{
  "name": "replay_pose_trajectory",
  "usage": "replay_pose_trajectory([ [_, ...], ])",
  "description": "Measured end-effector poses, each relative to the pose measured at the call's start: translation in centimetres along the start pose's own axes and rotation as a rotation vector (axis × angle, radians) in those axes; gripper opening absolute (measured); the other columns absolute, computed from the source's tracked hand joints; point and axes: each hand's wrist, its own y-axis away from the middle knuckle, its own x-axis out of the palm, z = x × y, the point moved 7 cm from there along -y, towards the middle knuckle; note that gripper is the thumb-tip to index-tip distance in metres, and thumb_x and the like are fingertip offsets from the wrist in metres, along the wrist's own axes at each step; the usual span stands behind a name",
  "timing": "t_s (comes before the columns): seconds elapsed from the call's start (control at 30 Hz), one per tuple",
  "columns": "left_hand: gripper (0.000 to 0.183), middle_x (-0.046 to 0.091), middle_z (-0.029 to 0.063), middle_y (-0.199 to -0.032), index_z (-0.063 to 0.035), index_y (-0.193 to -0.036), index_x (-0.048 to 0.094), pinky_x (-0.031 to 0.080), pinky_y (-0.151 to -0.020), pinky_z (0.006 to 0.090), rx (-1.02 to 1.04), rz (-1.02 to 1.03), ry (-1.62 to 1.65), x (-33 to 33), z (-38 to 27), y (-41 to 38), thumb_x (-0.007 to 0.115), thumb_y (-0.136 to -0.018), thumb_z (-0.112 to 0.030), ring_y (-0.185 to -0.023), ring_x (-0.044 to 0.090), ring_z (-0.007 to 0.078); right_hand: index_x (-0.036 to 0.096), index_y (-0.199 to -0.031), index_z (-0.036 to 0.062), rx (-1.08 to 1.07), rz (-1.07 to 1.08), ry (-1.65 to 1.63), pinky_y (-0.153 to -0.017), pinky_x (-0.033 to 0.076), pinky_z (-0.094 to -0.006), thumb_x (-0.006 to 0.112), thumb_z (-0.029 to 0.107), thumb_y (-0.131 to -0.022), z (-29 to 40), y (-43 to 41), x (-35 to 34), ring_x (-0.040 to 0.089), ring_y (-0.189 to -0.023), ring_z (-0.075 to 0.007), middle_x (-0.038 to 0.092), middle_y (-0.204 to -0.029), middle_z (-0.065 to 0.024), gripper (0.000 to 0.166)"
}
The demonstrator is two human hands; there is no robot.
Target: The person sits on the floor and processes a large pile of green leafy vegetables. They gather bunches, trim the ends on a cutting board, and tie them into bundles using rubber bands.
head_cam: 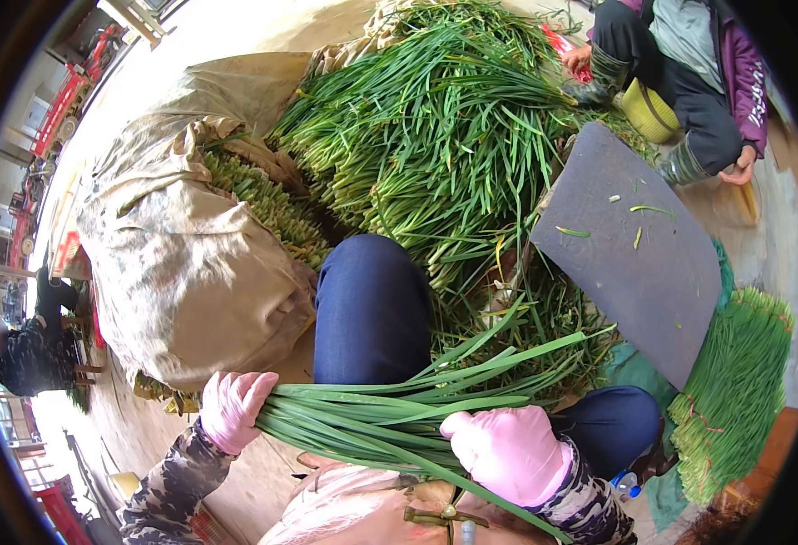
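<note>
Across my lap lies a bunch of long flat green leaves, likely garlic chives (365, 415). My left hand (235, 411), in a pink glove, is closed around the bunch's left end. My right hand (508, 449), also pink-gloved, is curled at the right part of the bunch, with leaves passing under and beside it. Its fingertips are hidden, so I cannot tell how firmly it grips. Leaf tips fan out to the right beyond it. My knee (371, 306) in dark blue trousers rises behind the bunch.
A large heap of chives (433, 136) lies ahead, partly beside a beige cloth (194, 272). To the right are a grey board (630, 252) with leaf scraps and tied chive bundles (732, 395). Another person (685, 82) sits at upper right; a second person (34, 347) is at far left.
</note>
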Motion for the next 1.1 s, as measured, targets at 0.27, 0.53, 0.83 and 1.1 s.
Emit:
replay_pose_trajectory([
  [0.27, 0.064, 0.058, 0.0059, -0.102, -0.0100, -0.123, 0.051, 0.041, -0.073, 0.0404, 0.012, -0.039, 0.024, 0.5, 0.3, 0.6, 0.067, -0.061, -0.013, -0.085, 0.055, 0.0248, 0.058, -0.092, 0.0113, 0.068, -0.021, 0.021, -0.049, 0.045, -0.0376, 0.061, 0.022, -0.081, 0.5, -1.2, 0.8, 0.060, -0.053, -0.0252, 0.057, -0.055, -0.0060, 0.016],
  [0.53, 0.061, 0.059, 0.0057, -0.097, -0.0096, -0.120, 0.053, 0.042, -0.070, 0.0397, 0.018, -0.053, 0.053, 0.3, 0.4, 0.2, 0.069, -0.061, -0.015, -0.081, 0.056, 0.0251, 0.059, -0.091, 0.0093, 0.064, -0.105, -0.025, -0.052, 0.047, -0.0392, 0.063, 0.027, -0.081, 0.6, -2.6, 2.0, 0.061, -0.058, -0.0273, 0.060, -0.063, -0.0082, 0.021],
  [0.83, 0.059, 0.060, 0.0050, -0.096, -0.0098, -0.118, 0.054, 0.042, -0.069, 0.0388, 0.004, -0.052, 0.063, 0.3, 0.3, 0.1, 0.070, -0.061, -0.014, -0.080, 0.056, 0.0248, 0.058, -0.094, 0.0099, 0.025, -0.310, -0.013, -0.048, 0.045, -0.0363, 0.064, 0.024, -0.081, 0.4, -3.0, 2.5, 0.058, -0.049, -0.0232, 0.056, -0.057, -0.0041, 0.021],
  [1.1, 0.062, 0.062, 0.0049, -0.098, -0.0091, -0.118, 0.054, 0.041, -0.070, 0.0387, -0.001, -0.019, 0.082, 0.6, 0.6, 0.2, 0.069, -0.058, -0.012, -0.079, 0.056, 0.0249, 0.059, -0.092, 0.0114, 0.012, -0.431, -0.140, -0.042, 0.043, -0.0345, 0.064, 0.024, -0.081, -0.5, -3.8, 2.9, 0.053, -0.042, -0.0223, 0.049, -0.048, -0.0029, 0.017],
])
